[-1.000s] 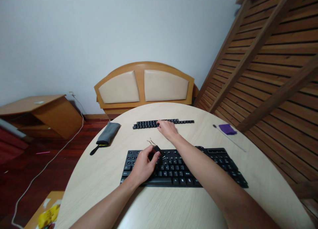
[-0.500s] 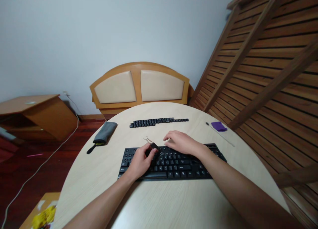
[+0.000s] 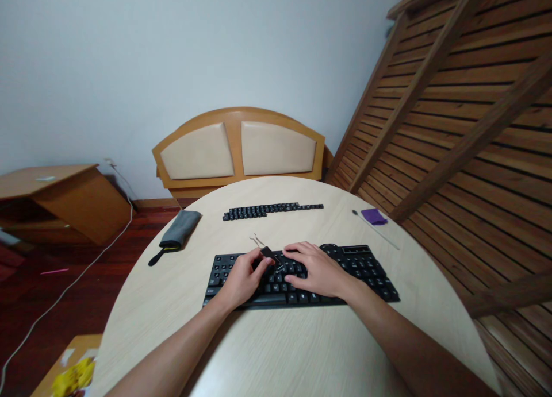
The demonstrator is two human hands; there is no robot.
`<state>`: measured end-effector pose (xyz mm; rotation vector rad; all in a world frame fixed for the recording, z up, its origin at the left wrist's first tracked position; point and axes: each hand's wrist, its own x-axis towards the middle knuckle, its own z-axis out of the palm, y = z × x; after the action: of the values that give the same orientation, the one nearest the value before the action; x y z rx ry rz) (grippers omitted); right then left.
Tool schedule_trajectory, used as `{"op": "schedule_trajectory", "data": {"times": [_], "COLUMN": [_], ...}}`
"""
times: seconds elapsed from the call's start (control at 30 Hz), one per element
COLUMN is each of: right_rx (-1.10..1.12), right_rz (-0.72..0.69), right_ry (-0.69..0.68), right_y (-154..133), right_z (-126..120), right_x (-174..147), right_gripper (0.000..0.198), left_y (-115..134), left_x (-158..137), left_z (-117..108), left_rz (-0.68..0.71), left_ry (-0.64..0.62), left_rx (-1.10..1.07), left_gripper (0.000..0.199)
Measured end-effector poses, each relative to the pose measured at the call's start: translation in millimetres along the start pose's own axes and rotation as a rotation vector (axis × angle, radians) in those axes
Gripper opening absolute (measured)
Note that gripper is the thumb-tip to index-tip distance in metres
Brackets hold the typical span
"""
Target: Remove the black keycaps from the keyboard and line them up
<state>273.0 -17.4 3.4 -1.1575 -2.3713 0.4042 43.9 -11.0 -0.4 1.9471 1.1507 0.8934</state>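
Observation:
A black keyboard lies across the near part of the round table. My left hand is closed over the keyboard's left half, thumb and fingers pinching a keycap puller. The puller has a black body and thin wire prongs at both ends; one pair points away from me and the other sits low over the keys. On the keyboard's middle lies my right hand, palm down, fingers apart, with nothing visible in it. It covers part of the keys. Beyond the keyboard, loose black keycaps stand in rows.
To the left lies a grey pouch with a black strap. A thin stick with a dark tip and a purple cloth lie at the right. Behind the table stands a padded wooden headboard; wooden slats lean on the right.
My right hand has come down and nearer to me onto the keys, its fingers spreading. The left hand keeps the keycap puller at nearly the same spot. The view has shifted slightly.

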Motion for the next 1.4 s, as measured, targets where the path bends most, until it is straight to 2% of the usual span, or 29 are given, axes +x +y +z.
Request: {"op": "schedule_trajectory", "data": {"times": [0.13,0.3,0.43,0.77,1.0,1.4], "right_rx": [-0.057,-0.064,-0.065,-0.069,-0.067,-0.046], "right_rz": [-0.044,-0.092,-0.093,-0.099,-0.120,-0.129], "right_ry": [0.060,0.051,0.039,0.041,0.057,0.055], "right_y": [-6,-8,-7,-5,-8,-4], "right_z": [-1,-3,-3,0,-2,0], "right_x": [-2,0,0,0,0,0], "right_gripper": [0.046,0.031,0.028,0.029,0.024,0.016], "left_y": [3,13,16,10,8,4], "left_x": [1,1,2,5,7,8], "left_z": [0,1,5,5,6,5], "left_rz": [0.013,0.032,0.061,0.011,-0.025,0.026], "left_ry": [-0.013,-0.010,0.007,-0.028,-0.023,-0.044], "left_rx": [0.020,0.126,0.187,-0.024,-0.070,-0.040], "left_gripper": [0.026,0.024,0.021,0.031,0.032,0.032]}}
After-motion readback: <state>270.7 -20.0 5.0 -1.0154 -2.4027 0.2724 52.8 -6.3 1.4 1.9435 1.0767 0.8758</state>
